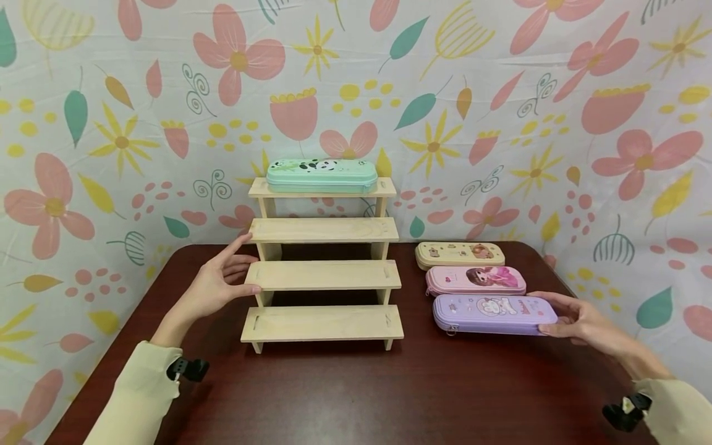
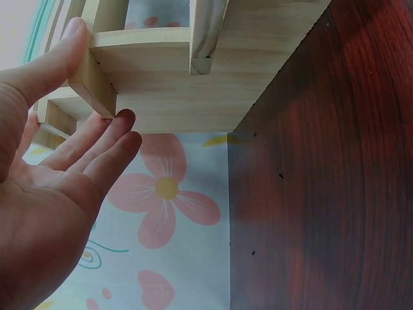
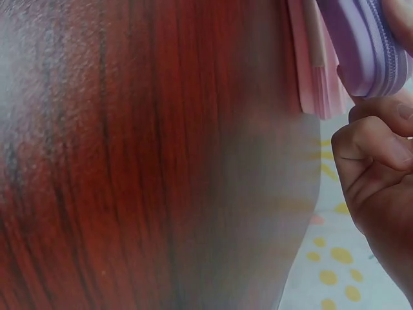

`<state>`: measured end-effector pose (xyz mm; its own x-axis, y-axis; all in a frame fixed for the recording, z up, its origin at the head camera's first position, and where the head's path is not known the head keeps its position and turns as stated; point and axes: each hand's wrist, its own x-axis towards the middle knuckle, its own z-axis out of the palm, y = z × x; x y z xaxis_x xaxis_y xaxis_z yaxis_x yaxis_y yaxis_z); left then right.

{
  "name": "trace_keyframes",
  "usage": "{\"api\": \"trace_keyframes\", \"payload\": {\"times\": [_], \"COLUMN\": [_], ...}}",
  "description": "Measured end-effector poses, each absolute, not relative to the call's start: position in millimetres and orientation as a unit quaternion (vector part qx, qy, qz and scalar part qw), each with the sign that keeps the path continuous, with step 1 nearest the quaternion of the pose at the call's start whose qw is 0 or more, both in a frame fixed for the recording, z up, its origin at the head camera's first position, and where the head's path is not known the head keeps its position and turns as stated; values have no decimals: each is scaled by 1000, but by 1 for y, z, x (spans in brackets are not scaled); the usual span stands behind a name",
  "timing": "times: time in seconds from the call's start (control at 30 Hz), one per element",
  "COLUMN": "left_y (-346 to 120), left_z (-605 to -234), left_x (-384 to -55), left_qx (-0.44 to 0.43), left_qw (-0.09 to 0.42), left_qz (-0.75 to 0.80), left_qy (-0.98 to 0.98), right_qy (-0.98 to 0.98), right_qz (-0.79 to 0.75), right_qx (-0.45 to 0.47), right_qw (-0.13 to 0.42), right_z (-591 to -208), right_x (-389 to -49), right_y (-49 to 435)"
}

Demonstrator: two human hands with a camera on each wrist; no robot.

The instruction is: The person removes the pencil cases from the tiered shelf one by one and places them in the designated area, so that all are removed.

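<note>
A stepped wooden display stand stands on the table. My left hand holds its left side, thumb at the front edge of the second board from the bottom. In the left wrist view that board's end lies between thumb and fingers. On the right, my right hand grips the right end of a purple pencil case with a rabbit picture, thumb in front and fingers behind. The right wrist view shows the purple case's zipped end at the fingers. A mint panda pencil case lies on the top board.
Behind the purple case lie a pink pencil case with a girl picture and a cream pencil case. The dark red-brown table reaches back to a flower-patterned cloth. The stand's three lower boards bear nothing.
</note>
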<state>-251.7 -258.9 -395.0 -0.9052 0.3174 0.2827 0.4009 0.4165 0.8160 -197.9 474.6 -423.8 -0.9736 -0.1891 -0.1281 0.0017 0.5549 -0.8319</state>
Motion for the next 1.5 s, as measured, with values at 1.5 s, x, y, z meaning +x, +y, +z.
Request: {"api": "trace_keyframes", "payload": {"times": [1.5], "left_y": [-258], "left_z": [-393], "left_x": [-250], "left_qx": [-211], "left_qw": [37], "left_qz": [-499], "left_qy": [-840], "right_qy": [896], "right_qz": [-418], "right_qx": [-129], "right_qw": [74], "right_z": [-445], "right_x": [-227], "right_y": [488]}}
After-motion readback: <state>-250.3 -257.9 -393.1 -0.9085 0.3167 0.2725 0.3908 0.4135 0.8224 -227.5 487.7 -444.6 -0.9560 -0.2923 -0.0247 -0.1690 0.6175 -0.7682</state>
